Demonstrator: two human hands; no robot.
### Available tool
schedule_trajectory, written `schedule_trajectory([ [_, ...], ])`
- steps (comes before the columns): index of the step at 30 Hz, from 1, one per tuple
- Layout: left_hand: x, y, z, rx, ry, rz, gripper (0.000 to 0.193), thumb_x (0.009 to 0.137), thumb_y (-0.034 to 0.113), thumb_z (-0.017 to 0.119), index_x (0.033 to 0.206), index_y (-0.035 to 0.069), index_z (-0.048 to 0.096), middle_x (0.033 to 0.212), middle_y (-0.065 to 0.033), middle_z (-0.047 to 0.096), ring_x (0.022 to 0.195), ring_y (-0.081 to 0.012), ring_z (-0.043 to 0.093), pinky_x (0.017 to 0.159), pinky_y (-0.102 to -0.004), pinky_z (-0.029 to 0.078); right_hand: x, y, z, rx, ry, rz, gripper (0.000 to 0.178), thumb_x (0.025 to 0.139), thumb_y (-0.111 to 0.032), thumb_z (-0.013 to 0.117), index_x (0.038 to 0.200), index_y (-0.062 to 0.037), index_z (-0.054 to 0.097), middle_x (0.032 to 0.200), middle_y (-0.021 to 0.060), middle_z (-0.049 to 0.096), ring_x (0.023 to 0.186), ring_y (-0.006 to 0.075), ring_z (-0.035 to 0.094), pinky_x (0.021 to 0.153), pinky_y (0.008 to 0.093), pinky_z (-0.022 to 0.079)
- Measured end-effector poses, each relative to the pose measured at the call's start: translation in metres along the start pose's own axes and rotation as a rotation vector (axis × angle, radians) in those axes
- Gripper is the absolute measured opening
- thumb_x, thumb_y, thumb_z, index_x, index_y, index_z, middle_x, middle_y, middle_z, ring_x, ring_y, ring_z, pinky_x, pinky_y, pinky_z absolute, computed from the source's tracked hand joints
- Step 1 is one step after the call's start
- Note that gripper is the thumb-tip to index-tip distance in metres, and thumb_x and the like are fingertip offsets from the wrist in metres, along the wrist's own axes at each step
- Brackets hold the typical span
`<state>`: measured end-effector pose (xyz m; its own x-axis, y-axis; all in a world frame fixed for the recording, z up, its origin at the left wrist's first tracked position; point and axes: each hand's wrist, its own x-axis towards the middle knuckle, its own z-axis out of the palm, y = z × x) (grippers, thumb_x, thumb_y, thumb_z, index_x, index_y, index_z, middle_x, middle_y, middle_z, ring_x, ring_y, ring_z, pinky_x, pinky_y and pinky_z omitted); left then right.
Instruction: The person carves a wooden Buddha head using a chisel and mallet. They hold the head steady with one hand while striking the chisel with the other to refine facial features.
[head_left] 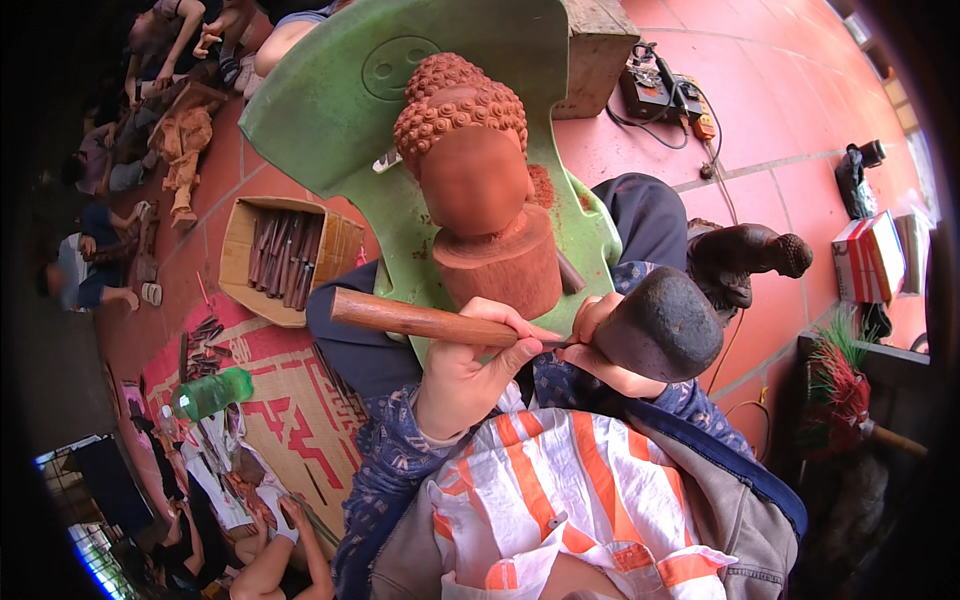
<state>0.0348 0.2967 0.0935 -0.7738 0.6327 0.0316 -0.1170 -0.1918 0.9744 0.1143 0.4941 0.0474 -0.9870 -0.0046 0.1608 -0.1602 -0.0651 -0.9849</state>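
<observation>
A reddish-brown carved wooden head [475, 185] with knobbed curls stands on its round base on a green plastic chair [330, 110] in front of me. My left hand [470, 365] is closed round a chisel [420, 318], its wooden handle pointing left and its metal end toward my right hand. My right hand [608, 345] is closed, with fingertips at the chisel's metal end. A dark, rounded mallet [660, 325] is in that hand and hides part of it. Beside the carving's base a short brown rod shows; I cannot tell whether it is the mallet's handle.
At left, a cardboard box [340, 250] holds several chisels, near a green bottle [213, 394] on a patterned mat [290, 430]. A dark carving [745, 258] lies at right. Power cords and a black box [655, 95] lie beyond. Other people sit along the left.
</observation>
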Motion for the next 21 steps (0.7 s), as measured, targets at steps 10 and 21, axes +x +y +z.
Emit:
schedule_trajectory([
  [10, 0.060, 0.030, -0.035, 0.366, 0.406, 0.590, 0.017, 0.092, 0.004, 0.062, 0.100, -0.001, 0.048, 0.096, -0.0181, 0.064, 0.093, -0.0314, 0.068, 0.087, -0.0394, 0.056, 0.003, -0.027, -0.029, -0.149, 0.215, 0.108, 0.015, 0.078, 0.006, 0.063, 0.085, -0.0010, 0.052, 0.082, 0.0119, 0.059, 0.074, 0.0189, 0.060, 0.065, 0.0294, 0.047],
  [21, 0.085, 0.016, -0.028, 0.656, 0.424, 0.664, 0.015, 0.092, 0.008, 0.064, 0.098, 0.001, 0.052, 0.092, -0.0095, 0.064, 0.083, -0.0132, 0.062, 0.075, -0.0232, 0.049, 0.011, -0.061, -0.046, -0.339, 0.237, 0.051, 0.020, 0.076, -0.001, 0.073, 0.092, 0.0011, 0.061, 0.080, 0.0047, 0.064, 0.072, 0.0106, 0.059, 0.066, 0.0278, 0.048],
])
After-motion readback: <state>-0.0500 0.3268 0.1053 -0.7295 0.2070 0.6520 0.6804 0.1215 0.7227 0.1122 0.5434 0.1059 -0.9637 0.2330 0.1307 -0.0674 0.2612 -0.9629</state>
